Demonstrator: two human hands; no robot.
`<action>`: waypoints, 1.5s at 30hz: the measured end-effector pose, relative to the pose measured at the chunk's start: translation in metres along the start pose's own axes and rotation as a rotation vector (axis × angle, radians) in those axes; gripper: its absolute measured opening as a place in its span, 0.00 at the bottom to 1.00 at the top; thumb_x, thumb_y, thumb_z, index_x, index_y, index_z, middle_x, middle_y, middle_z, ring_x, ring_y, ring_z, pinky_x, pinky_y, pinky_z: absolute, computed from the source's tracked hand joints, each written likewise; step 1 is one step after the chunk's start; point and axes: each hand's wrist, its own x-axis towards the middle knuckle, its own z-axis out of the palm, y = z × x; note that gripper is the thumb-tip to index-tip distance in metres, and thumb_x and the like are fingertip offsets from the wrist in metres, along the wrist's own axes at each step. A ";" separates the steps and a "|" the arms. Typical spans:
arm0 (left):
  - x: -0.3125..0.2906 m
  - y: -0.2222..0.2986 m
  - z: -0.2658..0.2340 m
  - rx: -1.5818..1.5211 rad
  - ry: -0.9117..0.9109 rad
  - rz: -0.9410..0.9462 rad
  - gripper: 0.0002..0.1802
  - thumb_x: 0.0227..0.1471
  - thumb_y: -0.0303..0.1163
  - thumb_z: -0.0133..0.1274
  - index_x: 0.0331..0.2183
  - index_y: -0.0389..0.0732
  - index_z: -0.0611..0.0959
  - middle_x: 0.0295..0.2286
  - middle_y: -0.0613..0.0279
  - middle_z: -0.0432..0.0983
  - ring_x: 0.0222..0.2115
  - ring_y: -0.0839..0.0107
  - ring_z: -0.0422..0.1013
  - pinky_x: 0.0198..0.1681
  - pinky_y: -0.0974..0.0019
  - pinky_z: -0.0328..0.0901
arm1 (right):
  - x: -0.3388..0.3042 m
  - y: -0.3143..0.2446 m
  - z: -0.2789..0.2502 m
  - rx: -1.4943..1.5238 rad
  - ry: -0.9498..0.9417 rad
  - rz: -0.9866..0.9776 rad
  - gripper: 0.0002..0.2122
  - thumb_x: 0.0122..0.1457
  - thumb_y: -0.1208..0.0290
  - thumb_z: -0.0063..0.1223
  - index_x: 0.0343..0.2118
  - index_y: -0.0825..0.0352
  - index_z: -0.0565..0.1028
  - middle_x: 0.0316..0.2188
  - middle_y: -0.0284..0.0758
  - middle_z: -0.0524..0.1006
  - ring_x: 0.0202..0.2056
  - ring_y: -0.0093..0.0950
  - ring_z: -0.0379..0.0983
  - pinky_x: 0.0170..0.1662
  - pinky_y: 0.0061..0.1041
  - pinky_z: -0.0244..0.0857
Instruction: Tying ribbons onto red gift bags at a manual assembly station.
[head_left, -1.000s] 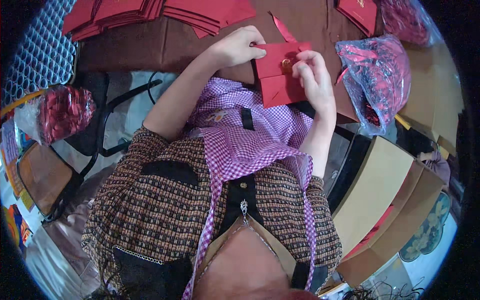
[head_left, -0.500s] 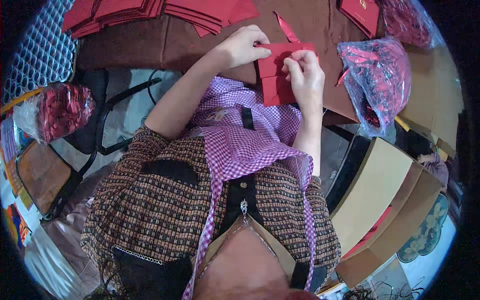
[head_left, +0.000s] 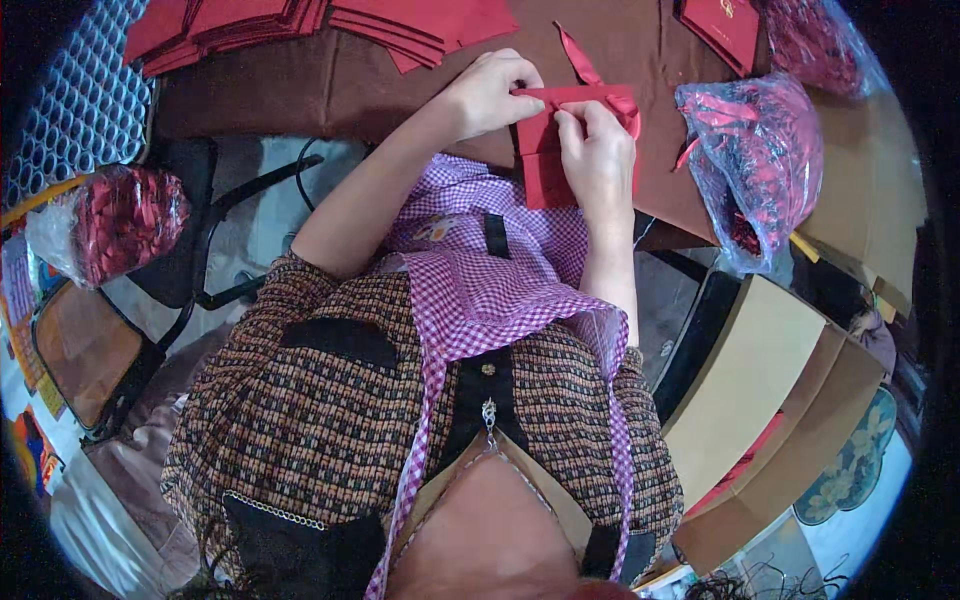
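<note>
A flat red paper envelope or bag (head_left: 545, 165), with a fold line across it, lies at the table's front edge, its lower part overhanging my checked apron. My left hand (head_left: 495, 92) is closed on its upper left edge, thumb on top. My right hand (head_left: 600, 145) lies over its right half. Thumb and forefinger pinch together near the top edge; what is between them is hidden. Red ribbon (head_left: 622, 103) shows beside the right knuckles. Another stretch of ribbon (head_left: 578, 55) lies beyond the top edge on the brown tabletop (head_left: 420, 105).
Fanned stacks of red paper pieces (head_left: 250, 22) lie at the far left. Red cards (head_left: 725, 32) sit at the far right. A clear plastic bag of red ribbons (head_left: 755, 150) stands right of my hands. Cardboard boxes (head_left: 745, 360) stand lower right; a chair (head_left: 90, 340) is at left.
My right hand has moved left across the red paper, its fingertips now pinched nearer the middle of the top edge. Ribbon has come into sight at its right. My left hand stays put.
</note>
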 end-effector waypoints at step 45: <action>-0.027 0.036 0.013 0.112 0.301 0.327 0.08 0.41 0.24 0.56 0.30 0.40 0.80 0.32 0.56 0.67 0.37 0.58 0.66 0.42 0.59 0.62 | 0.008 -0.018 -0.038 -0.171 0.189 -0.370 0.07 0.46 0.77 0.58 0.29 0.68 0.75 0.32 0.35 0.76 0.34 0.35 0.71 0.40 0.32 0.61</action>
